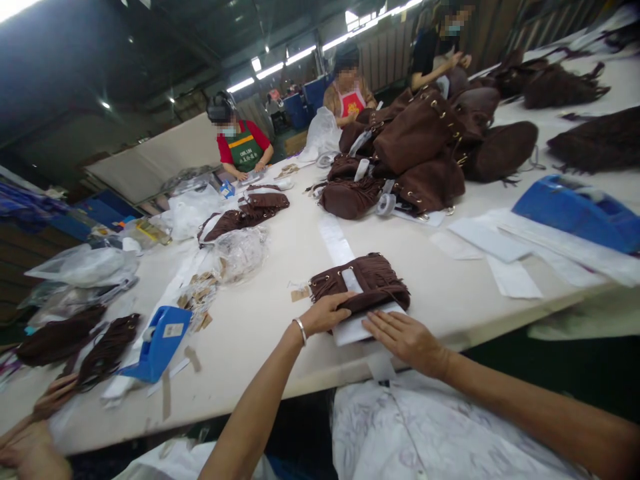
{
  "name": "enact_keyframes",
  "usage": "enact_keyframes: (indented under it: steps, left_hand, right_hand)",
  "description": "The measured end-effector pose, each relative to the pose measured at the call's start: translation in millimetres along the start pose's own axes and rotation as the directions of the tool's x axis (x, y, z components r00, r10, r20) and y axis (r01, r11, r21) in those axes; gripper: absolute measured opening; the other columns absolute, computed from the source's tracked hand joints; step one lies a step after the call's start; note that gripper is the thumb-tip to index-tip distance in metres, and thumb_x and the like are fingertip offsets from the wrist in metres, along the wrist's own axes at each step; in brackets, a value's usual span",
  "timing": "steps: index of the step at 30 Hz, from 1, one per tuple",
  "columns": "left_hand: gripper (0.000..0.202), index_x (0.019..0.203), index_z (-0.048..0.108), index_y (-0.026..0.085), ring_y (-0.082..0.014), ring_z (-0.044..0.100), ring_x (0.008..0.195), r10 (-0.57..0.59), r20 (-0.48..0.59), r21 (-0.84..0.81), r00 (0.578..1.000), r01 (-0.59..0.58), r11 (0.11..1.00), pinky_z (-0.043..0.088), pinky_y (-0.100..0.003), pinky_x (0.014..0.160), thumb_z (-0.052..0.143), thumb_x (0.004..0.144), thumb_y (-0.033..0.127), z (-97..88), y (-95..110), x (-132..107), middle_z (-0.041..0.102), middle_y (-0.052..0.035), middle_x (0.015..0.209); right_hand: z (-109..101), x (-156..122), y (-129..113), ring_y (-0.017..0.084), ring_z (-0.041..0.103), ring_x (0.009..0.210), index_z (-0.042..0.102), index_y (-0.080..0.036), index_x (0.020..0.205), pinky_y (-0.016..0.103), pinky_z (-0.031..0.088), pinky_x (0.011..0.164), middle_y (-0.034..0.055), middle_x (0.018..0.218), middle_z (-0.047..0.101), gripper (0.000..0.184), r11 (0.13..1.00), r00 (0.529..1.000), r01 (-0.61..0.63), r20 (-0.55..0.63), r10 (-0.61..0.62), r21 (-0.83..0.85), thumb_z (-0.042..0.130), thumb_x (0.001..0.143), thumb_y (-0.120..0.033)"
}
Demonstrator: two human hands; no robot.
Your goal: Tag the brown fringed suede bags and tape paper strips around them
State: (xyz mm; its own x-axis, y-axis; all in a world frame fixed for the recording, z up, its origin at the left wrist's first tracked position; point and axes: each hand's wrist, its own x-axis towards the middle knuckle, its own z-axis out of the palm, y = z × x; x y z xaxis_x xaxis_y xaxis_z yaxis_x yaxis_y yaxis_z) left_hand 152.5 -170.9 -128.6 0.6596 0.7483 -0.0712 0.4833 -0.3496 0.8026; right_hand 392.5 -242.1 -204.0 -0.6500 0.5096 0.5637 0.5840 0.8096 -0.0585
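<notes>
Where bag [376, 275] lies, bag pile [413, 143], 2 dispensers [570, 213]

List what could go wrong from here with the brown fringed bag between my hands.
1. The white sheet under the right hand might crease or shift, since it sticks out from beneath the fringed bag.
2. The bag's loose fringe could get bunched or trapped as the left hand presses at its near edge.
3. The brown tag beside the bag's left end might get bent if the bag slides that way.
</notes>
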Motion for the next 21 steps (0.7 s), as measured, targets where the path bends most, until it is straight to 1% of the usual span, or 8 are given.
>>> enact_keyframes:
  steps: [3,6,10,14,16,18,19,21]
  left_hand:
    - [0.052,0.133,0.06,0.025,-0.0215,0.059,0.124,0.01,0.035,-0.033,0.999,-0.008,0.999,0.041,-0.04,0.112,0.055,0.082,0.011,-5.0,-1,3,0.063,0.0002,0.134]
    - [0.053,0.132,0.06,0.026,-0.0211,0.059,0.124,0.026,0.058,-0.029,0.998,-0.024,0.999,0.04,-0.04,0.113,0.054,0.082,0.009,-6.9,-3,6,0.065,0.001,0.132]
    - [0.056,0.131,0.061,0.026,-0.0229,0.051,0.133,0.042,0.053,0.037,0.998,-0.044,0.998,0.034,-0.042,0.117,0.058,0.078,0.007,-1.5,-7,4,0.061,-0.0009,0.138]
    - [0.06,0.137,0.055,0.028,-0.0239,0.044,0.139,0.042,0.026,0.129,0.999,-0.045,0.991,0.032,-0.044,0.118,0.057,0.08,0.01,16.2,-10,-6,0.049,-0.0031,0.149]
    - [0.063,0.142,0.049,0.029,-0.024,0.041,0.141,0.042,-0.013,0.237,0.999,-0.038,0.971,0.032,-0.045,0.118,0.055,0.082,0.011,29.5,-14,-13,0.039,-0.0038,0.156]
    - [0.066,0.146,0.043,0.028,-0.0247,0.035,0.145,0.074,-0.051,0.375,0.996,-0.049,0.926,0.031,-0.047,0.119,0.054,0.083,0.01,44.3,-19,-20,0.027,-0.0055,0.161]
    - [0.068,0.148,0.039,0.027,-0.0253,0.031,0.146,0.101,-0.062,0.437,0.993,-0.064,0.897,0.031,-0.048,0.119,0.054,0.084,0.01,51.6,-23,-22,0.021,-0.0067,0.163]
    - [0.07,0.152,0.029,0.026,-0.0271,0.022,0.15,0.154,-0.067,0.536,0.986,-0.095,0.839,0.03,-0.051,0.119,0.053,0.087,0.012,64.8,-30,-26,0.013,-0.0085,0.165]
  right_hand:
    - [5,-5,4,0.028,0.062,0.12,0.056,-0.017,0.138,0.046,0.054,0.098,0.0135,0.133,0.062,0.045,1.0,1.0,-0.02,0.011,0.02,-0.013,0.041,0.097,-0.006]
    - [14,-7,6,0.027,0.06,0.122,0.056,-0.017,0.137,0.047,0.052,0.101,0.0126,0.133,0.063,0.044,1.0,1.0,-0.016,0.018,0.016,-0.012,0.042,0.097,-0.007]
    - [25,-8,6,0.025,0.065,0.114,0.061,-0.015,0.131,0.044,0.054,0.098,0.0119,0.125,0.068,0.04,0.992,0.999,0.033,0.042,-0.028,-0.119,0.042,0.097,-0.007]
    - [27,-10,8,0.024,0.064,0.113,0.062,-0.013,0.127,0.045,0.053,0.097,0.0148,0.121,0.069,0.037,0.992,0.998,0.057,0.03,-0.054,-0.114,0.044,0.095,-0.007]
    - [28,-12,11,0.024,0.062,0.115,0.061,-0.01,0.128,0.045,0.051,0.098,0.0159,0.121,0.069,0.037,0.991,0.996,0.088,0.043,-0.084,-0.101,0.047,0.094,-0.007]
    - [29,-14,13,0.023,0.062,0.112,0.061,-0.009,0.126,0.043,0.05,0.097,0.0156,0.119,0.069,0.035,0.99,0.994,0.1,0.059,-0.094,-0.097,0.05,0.094,-0.008]
    - [29,-15,14,0.023,0.062,0.109,0.062,-0.01,0.124,0.042,0.051,0.094,0.0146,0.116,0.07,0.032,0.992,0.995,0.086,0.059,-0.081,-0.096,0.051,0.094,-0.01]
    - [26,-16,13,0.022,0.063,0.1,0.064,-0.013,0.117,0.04,0.051,0.089,0.0116,0.107,0.071,0.025,0.995,0.999,0.021,0.047,-0.017,-0.096,0.052,0.095,-0.014]
